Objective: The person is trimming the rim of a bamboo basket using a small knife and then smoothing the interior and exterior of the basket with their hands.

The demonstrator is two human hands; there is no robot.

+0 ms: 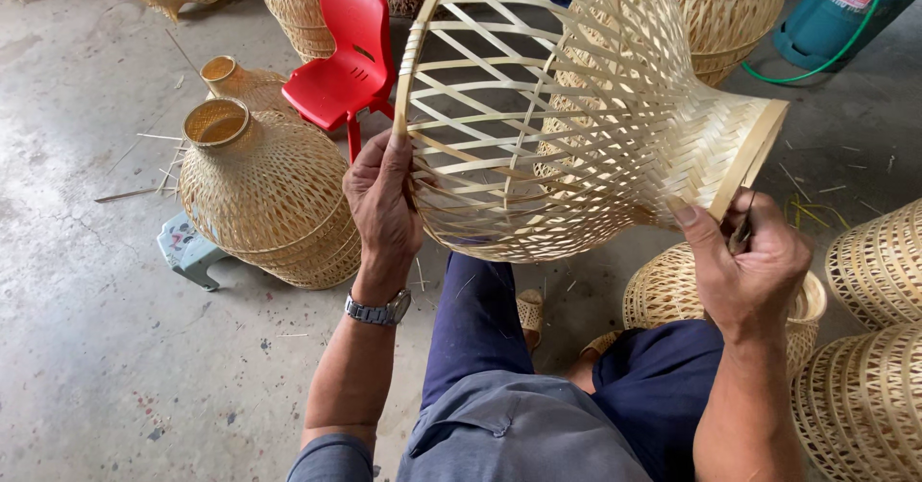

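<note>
I hold a woven bamboo lampshade [567, 127] on its side above my lap, its wide open mouth to the left and its narrow neck to the right. My left hand [382, 204] grips the wide rim, thumb on the outside. My right hand [749, 261] holds the narrow neck's edge, thumb pressed on the weave, and a small dark tool sits between its fingers. A wristwatch is on my left wrist.
A stack of finished woven shades [264, 189] stands at the left on the concrete floor, beside a small stool [187, 250]. A red plastic chair [341, 55] stands behind. More shades [869, 348] crowd the right. A teal gas cylinder [840, 7] with a green hose is at top right.
</note>
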